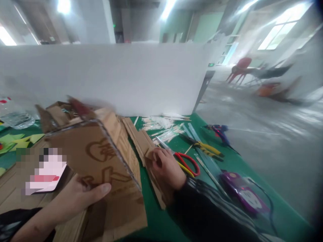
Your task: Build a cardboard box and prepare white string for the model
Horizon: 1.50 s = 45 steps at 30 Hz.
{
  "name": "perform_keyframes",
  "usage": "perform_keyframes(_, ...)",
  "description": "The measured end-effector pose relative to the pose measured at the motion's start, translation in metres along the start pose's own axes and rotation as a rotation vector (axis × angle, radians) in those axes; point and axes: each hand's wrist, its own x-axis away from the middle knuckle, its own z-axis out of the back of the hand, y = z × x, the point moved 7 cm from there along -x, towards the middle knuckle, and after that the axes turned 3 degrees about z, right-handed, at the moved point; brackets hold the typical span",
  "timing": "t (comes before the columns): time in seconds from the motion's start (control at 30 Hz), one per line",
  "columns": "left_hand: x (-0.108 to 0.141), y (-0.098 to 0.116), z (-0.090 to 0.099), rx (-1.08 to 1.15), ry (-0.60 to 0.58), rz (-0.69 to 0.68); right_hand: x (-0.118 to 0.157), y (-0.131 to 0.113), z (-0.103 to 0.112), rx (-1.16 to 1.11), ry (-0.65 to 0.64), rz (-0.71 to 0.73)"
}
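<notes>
My left hand point(85, 193) grips the lower front of a brown cardboard structure point(103, 144), its thumb laid over the printed face. Glue-like whitish lines run along the structure's edges, and its upper part is blurred. To the right, my right hand point(169, 168) has its fingers curled in a pinch on a piece of cardboard point(149, 154) above several long cardboard strips point(138, 137). Just beyond that wrist lie scissors point(190, 163) with red and yellow handles. Part of the held cardboard is hidden behind my right fingers.
Wooden sticks point(164, 129), pliers point(209, 149), clear glue sticks point(194, 132), a glue gun point(219, 132) and a purple power strip point(242, 193) lie on the green table point(252, 168). At left are a phone point(51, 171), yellow-green paper point(15, 139) and a plastic bottle point(17, 117). A white partition point(113, 74) stands behind.
</notes>
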Motion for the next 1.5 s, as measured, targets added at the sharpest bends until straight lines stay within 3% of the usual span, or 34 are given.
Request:
perform_keyframes(0.13,-0.012,0.003,-0.006,0.115,-0.147,0.04,0.006,-0.007,0.031,-0.114,0.073,0.033)
perform_keyframes(0.23,-0.026,0.01,-0.028,0.123,-0.127,0.045,0.023,-0.01,0.06,-0.212,0.104,-0.014)
perform_keyframes(0.33,-0.038,0.018,-0.057,0.055,-0.078,0.013,0.046,-0.013,0.078,-0.156,-0.002,-0.064)
perform_keyframes(0.5,-0.054,0.029,-0.095,-0.027,-0.042,-0.178,0.074,-0.017,0.087,-0.055,-0.216,-0.056)
perform_keyframes(0.67,-0.065,0.023,-0.117,-0.078,-0.116,-0.282,0.073,-0.015,0.073,-0.028,-0.322,-0.045)
perform_keyframes(0.9,-0.064,0.023,-0.118,-0.112,-0.119,-0.336,0.066,-0.016,0.054,-0.054,-0.361,-0.011)
perform_keyframes(1.2,-0.058,-0.002,-0.122,-0.18,-0.038,-0.365,0.057,-0.013,0.058,-0.215,-0.199,-0.021)
perform_keyframes(1.3,-0.058,-0.003,-0.123,-0.208,-0.041,-0.351,0.056,-0.012,0.058,-0.179,-0.225,-0.053)
perform_keyframes(1.4,-0.054,0.003,-0.117,-0.242,-0.049,-0.333,0.057,-0.017,0.061,-0.067,-0.289,-0.047)
perform_keyframes(1.5,-0.031,0.009,-0.093,-0.242,0.033,-0.306,0.058,-0.023,0.065,-0.006,-0.318,-0.029)
